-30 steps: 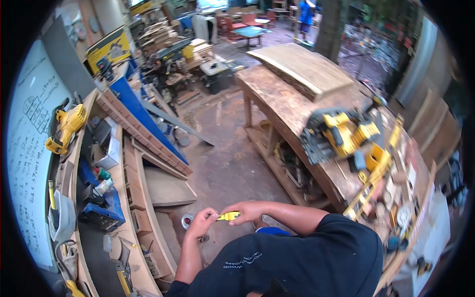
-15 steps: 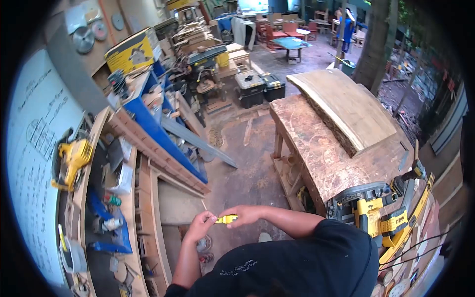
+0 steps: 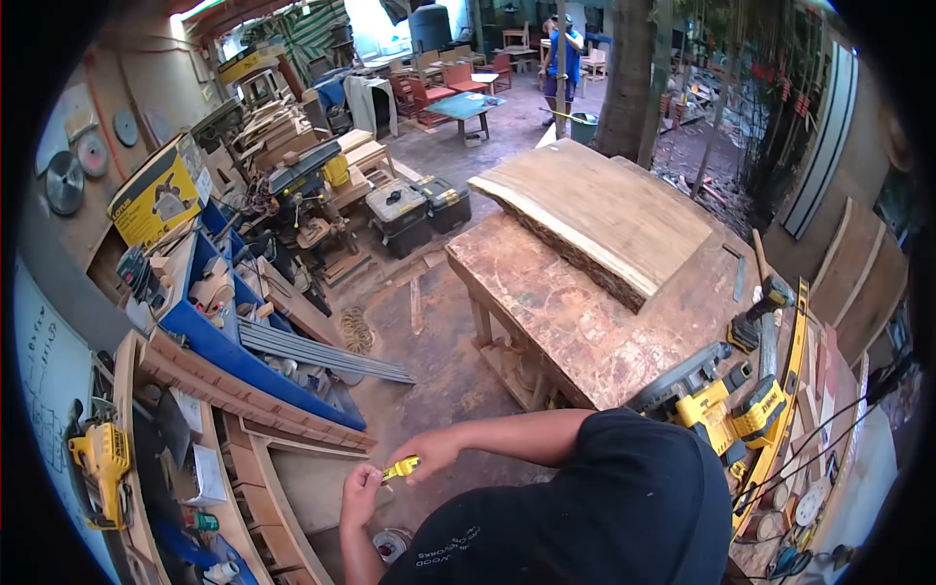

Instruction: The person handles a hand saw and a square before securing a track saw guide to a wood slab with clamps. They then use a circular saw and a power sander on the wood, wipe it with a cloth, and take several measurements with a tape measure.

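Observation:
Both my hands meet low in front of my body, around a small yellow tool (image 3: 400, 469). My right hand (image 3: 433, 452) is wrapped round the tool's body. My left hand (image 3: 361, 493) is pinched at the tool's left end; what its fingers grip there is too small to make out. To the right of my hands stands a worn workbench (image 3: 526, 292) with a thick live-edge wood slab (image 3: 604, 214) lying on it.
A yellow power saw (image 3: 710, 414), a drill (image 3: 756, 317) and a long yellow level (image 3: 785, 390) lie at the right. Shelves with a yellow tool (image 3: 102, 468) stand at the left. Toolboxes (image 3: 400, 213) sit ahead on the floor. A person in blue (image 3: 565, 58) stands far off.
The view has turned to the right, so the bench and shelves appear farther left. My hands still hold the yellow tool together, now lower and farther left in the picture.

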`<state>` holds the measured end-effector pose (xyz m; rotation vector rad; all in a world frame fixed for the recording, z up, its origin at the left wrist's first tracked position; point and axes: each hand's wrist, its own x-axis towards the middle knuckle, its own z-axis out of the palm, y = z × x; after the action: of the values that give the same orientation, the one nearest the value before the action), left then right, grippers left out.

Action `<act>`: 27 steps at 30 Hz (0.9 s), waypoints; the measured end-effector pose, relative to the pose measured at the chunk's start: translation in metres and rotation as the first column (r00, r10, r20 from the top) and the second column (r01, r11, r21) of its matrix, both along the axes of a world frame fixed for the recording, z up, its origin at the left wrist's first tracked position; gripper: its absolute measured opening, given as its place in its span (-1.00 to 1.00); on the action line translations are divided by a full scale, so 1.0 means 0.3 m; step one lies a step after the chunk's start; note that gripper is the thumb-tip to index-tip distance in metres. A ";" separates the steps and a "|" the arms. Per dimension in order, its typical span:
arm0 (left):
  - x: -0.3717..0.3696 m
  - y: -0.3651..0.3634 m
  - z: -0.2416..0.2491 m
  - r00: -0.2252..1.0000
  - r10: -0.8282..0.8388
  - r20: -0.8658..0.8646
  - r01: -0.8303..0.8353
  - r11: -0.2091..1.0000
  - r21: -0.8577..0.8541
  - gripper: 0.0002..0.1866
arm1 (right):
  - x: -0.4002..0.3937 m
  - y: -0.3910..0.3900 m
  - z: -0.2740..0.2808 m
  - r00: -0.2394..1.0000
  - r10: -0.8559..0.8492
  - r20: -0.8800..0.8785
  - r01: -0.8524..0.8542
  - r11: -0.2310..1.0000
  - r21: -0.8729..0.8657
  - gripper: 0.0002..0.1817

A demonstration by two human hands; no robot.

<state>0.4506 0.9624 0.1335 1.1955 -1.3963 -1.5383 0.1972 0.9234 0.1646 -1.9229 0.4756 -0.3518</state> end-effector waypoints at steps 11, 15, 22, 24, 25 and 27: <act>0.002 -0.688 -0.138 0.971 -0.230 -0.067 0.222 0.969 -0.112 -0.87 | 0.078 -0.516 -0.060 0.982 -0.147 -0.123 0.129 0.982 -0.141 -0.40; 0.030 -1.014 -0.120 0.925 -0.346 -0.159 0.342 0.938 -0.053 -0.87 | 0.115 -0.751 0.004 0.933 -0.297 -0.204 0.280 0.954 -0.107 -0.41; 0.035 -1.415 -0.042 0.900 -0.416 -0.134 0.422 0.907 0.020 -0.86 | 0.155 -1.091 0.001 0.861 -0.460 -0.215 0.442 0.888 -0.129 -0.41; 0.010 -1.527 -0.070 0.908 -0.405 -0.106 0.410 0.912 0.029 -0.85 | 0.130 -1.202 0.013 0.853 -0.447 -0.269 0.433 0.894 -0.112 -0.40; 0.010 -1.549 -0.093 0.914 -0.397 -0.082 0.402 0.914 0.049 -0.83 | 0.128 -1.237 0.005 0.841 -0.432 -0.327 0.429 0.899 -0.087 -0.39; -0.002 -1.623 -0.112 0.944 -0.326 -0.060 0.330 0.941 0.073 -0.86 | 0.101 -1.354 -0.039 0.864 -0.391 -0.319 0.389 0.919 -0.073 -0.39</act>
<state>0.4500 0.4755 0.0998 1.0003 -1.5733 -1.8557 0.2275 0.5171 0.1529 -1.8905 1.0972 -0.2899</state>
